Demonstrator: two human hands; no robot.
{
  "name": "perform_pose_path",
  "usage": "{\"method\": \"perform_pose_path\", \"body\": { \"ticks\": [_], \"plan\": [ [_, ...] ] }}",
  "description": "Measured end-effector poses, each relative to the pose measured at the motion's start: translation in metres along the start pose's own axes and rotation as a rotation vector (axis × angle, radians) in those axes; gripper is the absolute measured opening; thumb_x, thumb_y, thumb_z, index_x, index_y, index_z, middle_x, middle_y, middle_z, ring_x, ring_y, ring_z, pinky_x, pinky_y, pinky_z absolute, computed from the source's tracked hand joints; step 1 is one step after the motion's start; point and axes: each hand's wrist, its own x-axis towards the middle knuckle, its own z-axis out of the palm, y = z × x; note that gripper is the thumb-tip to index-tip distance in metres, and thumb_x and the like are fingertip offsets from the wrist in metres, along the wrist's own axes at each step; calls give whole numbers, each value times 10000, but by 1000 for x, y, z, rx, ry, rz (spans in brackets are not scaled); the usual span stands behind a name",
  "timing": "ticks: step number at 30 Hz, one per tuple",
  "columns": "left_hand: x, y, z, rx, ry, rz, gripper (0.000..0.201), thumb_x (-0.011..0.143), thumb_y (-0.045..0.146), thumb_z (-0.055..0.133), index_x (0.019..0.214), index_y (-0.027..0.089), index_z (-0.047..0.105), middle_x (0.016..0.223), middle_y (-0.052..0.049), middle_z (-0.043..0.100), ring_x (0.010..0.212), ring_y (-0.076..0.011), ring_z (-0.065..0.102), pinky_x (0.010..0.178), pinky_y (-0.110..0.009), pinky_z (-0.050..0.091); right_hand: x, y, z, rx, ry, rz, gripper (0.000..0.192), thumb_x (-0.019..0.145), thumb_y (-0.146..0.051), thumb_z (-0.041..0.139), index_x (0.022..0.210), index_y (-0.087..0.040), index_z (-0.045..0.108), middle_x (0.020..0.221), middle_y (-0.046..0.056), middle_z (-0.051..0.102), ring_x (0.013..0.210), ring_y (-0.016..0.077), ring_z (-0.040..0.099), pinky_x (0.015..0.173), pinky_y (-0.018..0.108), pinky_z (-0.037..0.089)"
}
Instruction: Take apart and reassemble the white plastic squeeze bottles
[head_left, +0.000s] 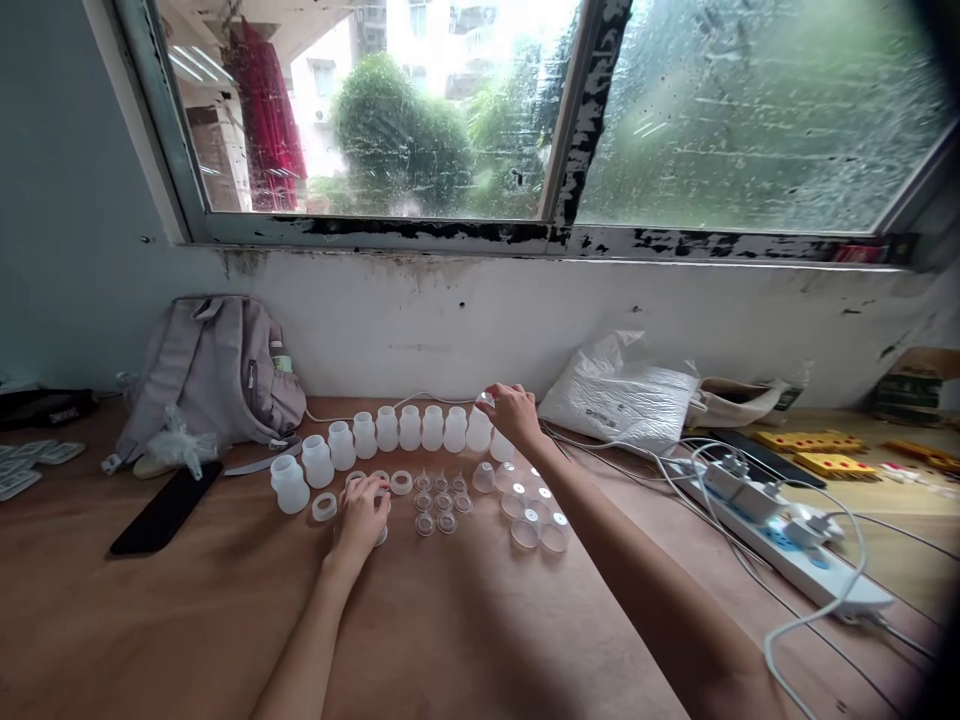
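Note:
A curved row of several small translucent white bottles [390,428] stands on the wooden table [465,620]. In front of them lie white screw rings [401,482], clear teats [442,503] and clear domed caps [534,520]. My right hand [512,410] reaches to the far right end of the row, fingers closed around the top of a bottle there [480,428]. Palm down, my left hand [361,510] rests over the rings, its fingers curled onto one ring; how firmly it grips I cannot tell.
A grey backpack [217,370] leans on the wall at left, with a black phone [166,506] before it. A white plastic bag [619,392], a power strip with plugs and cables [780,535] and yellow blocks [810,442] lie at right. A window runs above.

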Motion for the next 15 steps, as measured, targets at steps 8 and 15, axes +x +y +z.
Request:
{"method": "perform_pose_path", "body": {
  "ticks": [8,15],
  "plan": [
    [-1,0,-2,57,-45,-19,170,735,217,487,835,210,624,942,-54,633,930,-235,511,814,-360,372,-1,13,34,-78,-41,43,241,815,-341,444,936,-186,581,909,96,643,907,253,463,751,372,263],
    [-2,2,-2,114,-111,-46,222,732,215,494,925,217,603,998,-52,612,976,-231,485,814,-353,357,1,12,38,-132,-17,9,251,818,-337,446,946,-180,595,977,118,615,1000,276,408,859,453,183]
  ]
}}
